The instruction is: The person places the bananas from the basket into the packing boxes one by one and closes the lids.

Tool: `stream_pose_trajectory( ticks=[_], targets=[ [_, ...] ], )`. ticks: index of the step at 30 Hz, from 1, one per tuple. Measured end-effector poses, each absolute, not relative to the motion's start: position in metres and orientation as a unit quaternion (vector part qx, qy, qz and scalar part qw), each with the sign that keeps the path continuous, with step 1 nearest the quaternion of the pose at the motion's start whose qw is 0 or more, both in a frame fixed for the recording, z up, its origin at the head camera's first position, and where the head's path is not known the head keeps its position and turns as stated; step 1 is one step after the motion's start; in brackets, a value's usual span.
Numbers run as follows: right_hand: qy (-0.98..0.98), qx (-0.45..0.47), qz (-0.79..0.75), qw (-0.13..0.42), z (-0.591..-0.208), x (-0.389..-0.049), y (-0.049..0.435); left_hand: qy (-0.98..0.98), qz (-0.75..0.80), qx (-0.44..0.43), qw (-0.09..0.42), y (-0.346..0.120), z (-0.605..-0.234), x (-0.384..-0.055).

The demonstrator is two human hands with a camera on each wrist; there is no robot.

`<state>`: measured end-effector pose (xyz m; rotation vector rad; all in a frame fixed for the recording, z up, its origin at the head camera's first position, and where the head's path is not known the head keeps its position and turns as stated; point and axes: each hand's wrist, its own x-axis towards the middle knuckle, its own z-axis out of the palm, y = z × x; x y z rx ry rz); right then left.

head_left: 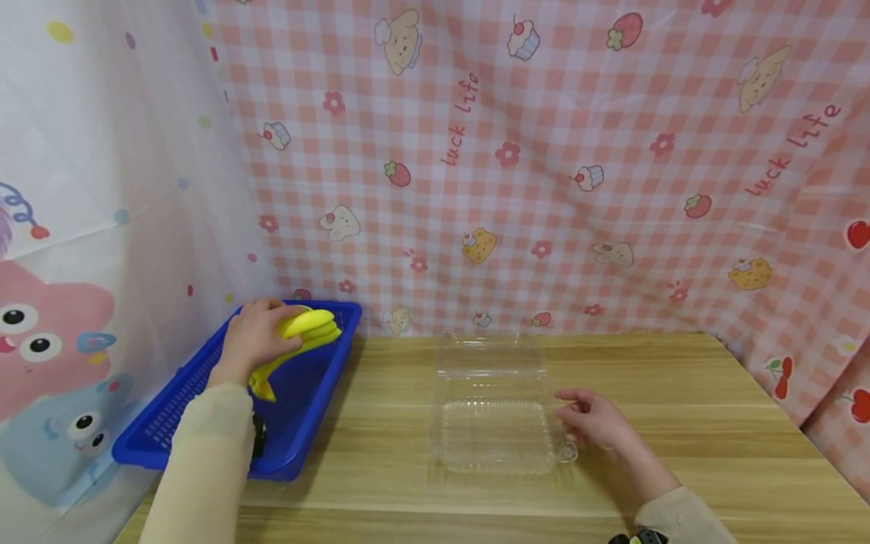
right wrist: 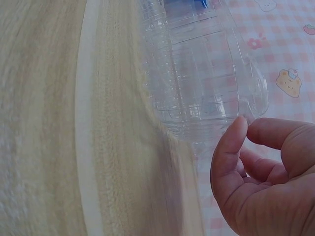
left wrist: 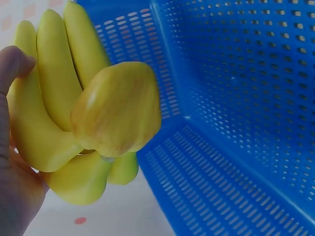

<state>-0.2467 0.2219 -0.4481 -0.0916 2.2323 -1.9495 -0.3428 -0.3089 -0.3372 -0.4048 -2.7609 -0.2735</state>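
Note:
In the head view a bunch of yellow bananas [head_left: 311, 330] is gripped by my left hand [head_left: 254, 338] above the blue basket [head_left: 299, 446]. The left wrist view shows my thumb lying across one banana [left wrist: 49, 83], with the thick joined end of the bunch facing the camera. A clear plastic clamshell box [head_left: 496, 438] lies with its lid raised at the back. Beside its right edge is my right hand [head_left: 594, 423], thumb and forefinger close together and the other fingers loosely bent. In the right wrist view those fingertips are right at the box's edge [right wrist: 197, 118].
A dark object [head_left: 258, 434] lies in the basket, partly hidden behind my left sleeve. The wooden table [head_left: 381, 453] ends against a pink checked cloth [head_left: 435, 189] at the back. White printed cloth [head_left: 156, 151] hangs close along the basket's left side.

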Motion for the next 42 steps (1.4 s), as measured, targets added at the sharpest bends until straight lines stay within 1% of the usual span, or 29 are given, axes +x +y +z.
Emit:
stream_pose_trajectory(
  ticks=[14,24,42],
  targets=[
    [0.755,-0.035,-0.649,0.086,-0.448,-0.247,0.222,-0.954,-0.083,-0.198,0.208,-0.293,-0.317,-0.341],
    [0.754,-0.032,-0.651,0.086,-0.447,-0.248,0.222,-0.93,-0.075,-0.253,0.257,-0.276,-0.306,-0.336],
    [0.749,-0.034,-0.656,0.087,-0.445,-0.245,0.22,-0.904,-0.077,-0.32,0.273,-0.239,-0.292,-0.323]
  ],
)
